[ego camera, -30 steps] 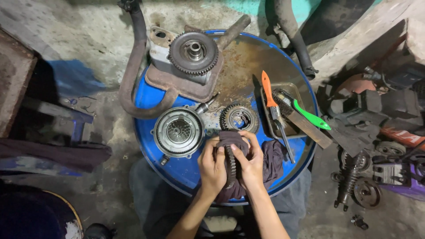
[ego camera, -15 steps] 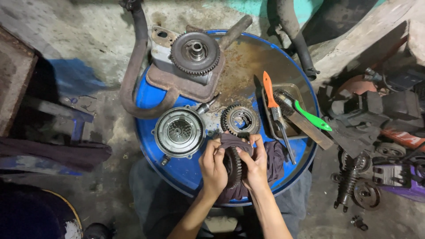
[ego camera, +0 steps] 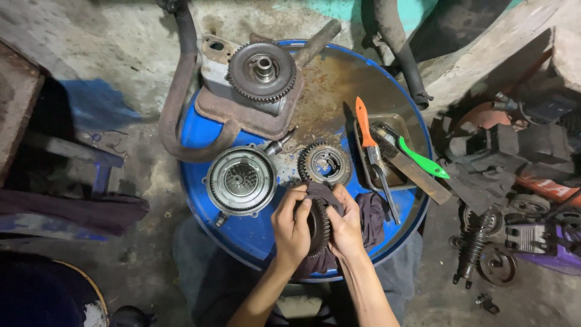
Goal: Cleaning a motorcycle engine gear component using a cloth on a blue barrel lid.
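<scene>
While both hands, left hand (ego camera: 291,228) and right hand (ego camera: 347,228), clamp a dark toothed metal gear (ego camera: 319,227) in a dark purple rag (ego camera: 369,219), turning it slowly would likely wipe every tooth.

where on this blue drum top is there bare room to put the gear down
Bare blue patch on the drum top, bordered by the round clutch housing, the left hand and the near rim. A rusty bare strip lies between the engine part and tray. The right side is crowded.

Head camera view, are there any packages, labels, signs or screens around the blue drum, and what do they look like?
None show: no package, label, sign or screen.
On the blue drum top lie only bare metal parts and tools.
Both hands hold a toothed gear in a dark rag.
</scene>
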